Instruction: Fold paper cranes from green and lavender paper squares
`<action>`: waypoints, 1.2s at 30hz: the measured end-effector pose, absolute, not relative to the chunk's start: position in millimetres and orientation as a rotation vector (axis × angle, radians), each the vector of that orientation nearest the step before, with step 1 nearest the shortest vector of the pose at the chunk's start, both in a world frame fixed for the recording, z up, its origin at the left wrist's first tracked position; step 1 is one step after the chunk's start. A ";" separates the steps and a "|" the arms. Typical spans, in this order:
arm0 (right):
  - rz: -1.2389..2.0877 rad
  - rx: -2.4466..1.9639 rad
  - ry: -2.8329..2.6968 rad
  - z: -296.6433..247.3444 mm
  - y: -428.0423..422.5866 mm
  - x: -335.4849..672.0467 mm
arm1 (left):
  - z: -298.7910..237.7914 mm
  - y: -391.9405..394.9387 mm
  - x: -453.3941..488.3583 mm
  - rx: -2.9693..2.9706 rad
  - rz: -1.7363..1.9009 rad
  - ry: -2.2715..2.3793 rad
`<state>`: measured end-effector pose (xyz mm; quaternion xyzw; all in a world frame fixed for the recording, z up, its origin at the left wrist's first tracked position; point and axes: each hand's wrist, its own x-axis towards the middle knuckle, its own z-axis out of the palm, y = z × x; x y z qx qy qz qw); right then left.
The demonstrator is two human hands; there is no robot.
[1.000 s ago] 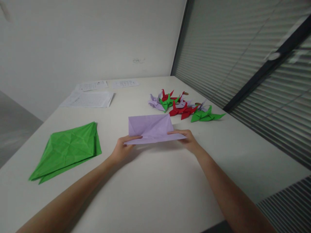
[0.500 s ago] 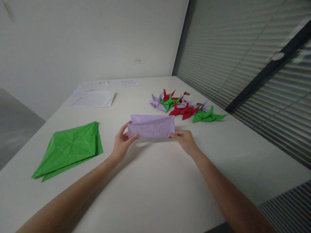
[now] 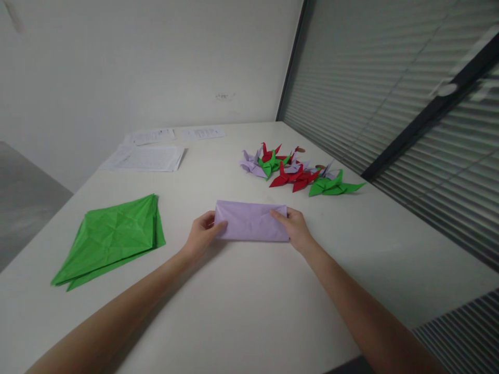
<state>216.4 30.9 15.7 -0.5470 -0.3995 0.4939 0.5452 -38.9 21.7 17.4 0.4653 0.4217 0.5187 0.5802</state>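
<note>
A light purple sheet of paper, folded into a flat rectangle, is held level between my two hands near the middle of the table. My left hand pinches its left end, thumb on the front face and fingers behind. At the right end, my right hand grips it with the thumb lying across the upper face; those fingers are mostly hidden behind the paper. Faint crease lines cross the purple surface.
Creased green paper sheets lie stacked at the left. Several folded paper cranes in red, green and purple sit at the back right, beside a window with blinds. Printed papers lie at the back left.
The purple paper's two layers, apart at the top before, now lie together as one flat rectangle. Both hands have brought it slightly nearer and rightward, and my right thumb has moved up its face.
</note>
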 end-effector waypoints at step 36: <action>1.108 -1.293 -1.072 15.3 27.1 210.8 | 29.3 25.3 -38.8 0.837 1.491 1.078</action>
